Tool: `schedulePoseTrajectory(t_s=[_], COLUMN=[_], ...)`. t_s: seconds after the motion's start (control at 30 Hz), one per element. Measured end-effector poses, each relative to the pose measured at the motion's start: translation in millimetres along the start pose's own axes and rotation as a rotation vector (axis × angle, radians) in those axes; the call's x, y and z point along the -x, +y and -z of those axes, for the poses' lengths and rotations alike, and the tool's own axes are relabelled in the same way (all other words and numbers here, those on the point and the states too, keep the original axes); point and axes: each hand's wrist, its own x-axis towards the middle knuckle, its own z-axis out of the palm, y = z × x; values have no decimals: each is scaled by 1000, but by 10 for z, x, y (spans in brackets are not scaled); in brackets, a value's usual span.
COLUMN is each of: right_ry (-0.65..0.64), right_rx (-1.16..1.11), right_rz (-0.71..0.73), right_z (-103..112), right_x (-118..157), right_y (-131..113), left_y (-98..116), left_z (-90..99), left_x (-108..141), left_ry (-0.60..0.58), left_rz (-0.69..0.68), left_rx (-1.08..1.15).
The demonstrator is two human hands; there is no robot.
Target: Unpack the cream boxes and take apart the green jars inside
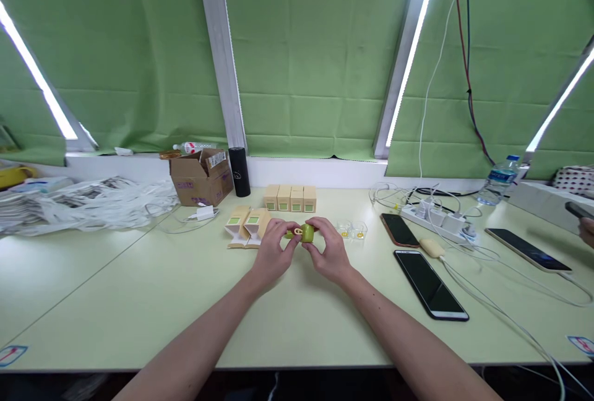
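Observation:
A small glossy olive-green object [307, 232] with a cream ring at its middle is held level just above the table between my two hands. Its exact kind is too small to make out. My left hand [275, 246] pinches its left end, the fingers covering much of that part. The right end is gripped between thumb and fingers of my right hand [331, 254]. Two opened cardboard boxes [254, 223] with green labels lie just beyond my left hand. Past my right hand is a pair of clear plastic cups [351, 231] with something yellow inside.
Several small closed boxes [290, 198] stand in a row behind. To the left are a brown carton [200, 181], a black cylinder [239, 172] and white strips [116, 203]. Phones [431, 284], cables and a power strip [439, 224] occupy the right, where another person's hand [587, 231] shows.

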Motion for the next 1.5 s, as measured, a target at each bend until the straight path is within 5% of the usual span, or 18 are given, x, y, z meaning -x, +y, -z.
schedulePoseTrajectory(t_s=[1.1, 1.5], right_ry=[-15, -14], right_rx=[-73, -117], right_rz=[22, -58], right_z=[20, 20], right_x=[14, -30], right_y=[-7, -19], left_y=[-3, -18], left_z=[32, 40], left_x=[-29, -33], left_ry=[-100, -32], left_rz=[376, 263], left_rx=[509, 351])
